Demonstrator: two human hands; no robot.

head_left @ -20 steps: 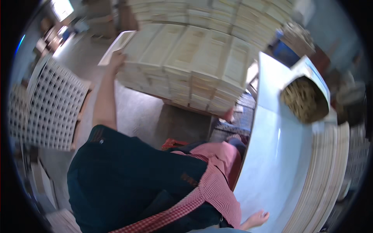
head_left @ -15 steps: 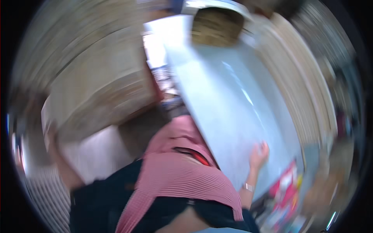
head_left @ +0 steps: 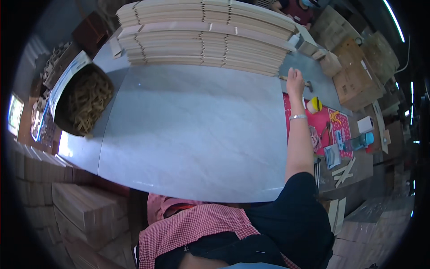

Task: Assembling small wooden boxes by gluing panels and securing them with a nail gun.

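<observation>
My right arm stretches over the right side of a marbled grey-white table [head_left: 192, 134]. My right hand [head_left: 294, 84] is closed around the handle of a hammer [head_left: 308, 85]; the handle's end pokes out on one side and the dark head on the other. Just beyond the hand rises a wide stack of pale wooden boards [head_left: 206, 45] with notched joints. Nearer me lies a red patterned mat [head_left: 293, 110], with a yellow-lidded tub [head_left: 315, 105] on it. My left hand is out of the picture.
At the table's left, an open container [head_left: 67, 87] holds many tan strips. Cardboard boxes [head_left: 356, 78] stand at the right, near a blue-capped bottle [head_left: 360, 141] and crossed wooden strips [head_left: 344, 172]. Wood blocks [head_left: 85, 206] are piled at lower left. Another person [head_left: 298, 11] is at the far right.
The blurred view has swung round to face the table and the stacked boards. My right hand has reached out to the hammer. My left hand, earlier beside stacked wood, has left the picture.
</observation>
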